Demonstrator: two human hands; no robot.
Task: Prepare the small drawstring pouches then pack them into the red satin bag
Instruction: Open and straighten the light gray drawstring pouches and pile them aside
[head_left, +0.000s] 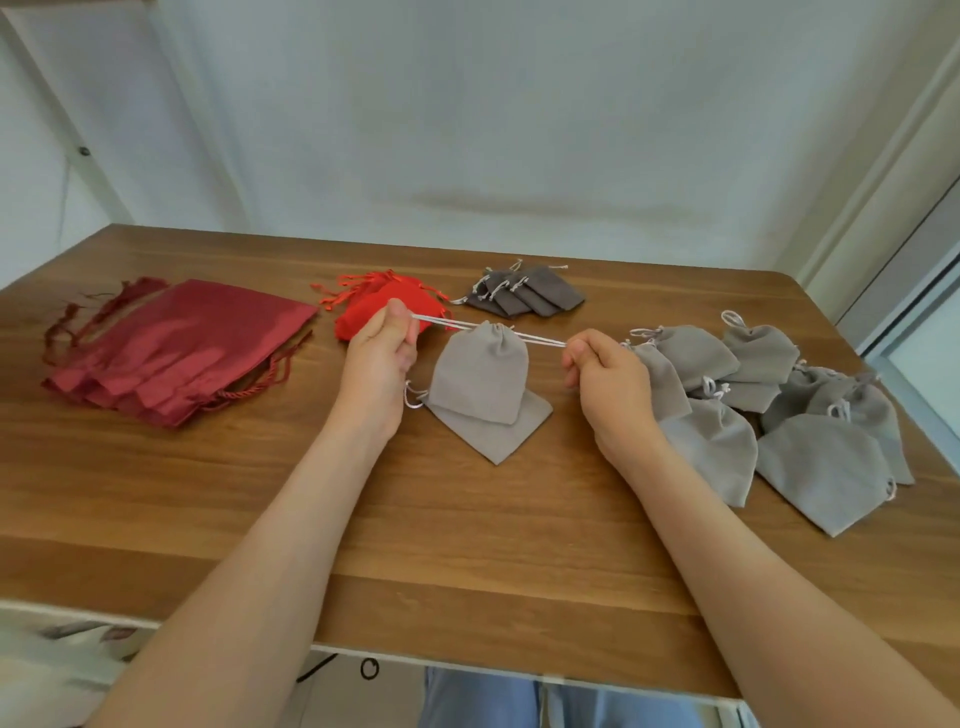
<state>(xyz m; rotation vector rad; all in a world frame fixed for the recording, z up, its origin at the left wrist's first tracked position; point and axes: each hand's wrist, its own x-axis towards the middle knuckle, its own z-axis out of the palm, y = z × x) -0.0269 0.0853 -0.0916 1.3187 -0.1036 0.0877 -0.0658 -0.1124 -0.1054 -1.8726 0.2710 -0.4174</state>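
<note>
The small light-grey fabric drawstring pouch (480, 371) hangs mid-desk above a flat grey pouch (501, 428), its white cords (457, 326) pinched by the curled fingers (402, 332) of my left hand (382, 358) and right hand (610, 382). I'd pull both sides outward evenly so the neck gathers shut without twisting. Dark red satin bags (176, 348) lie far left on the wooden desk (467, 545); no writing is legible anywhere
</note>
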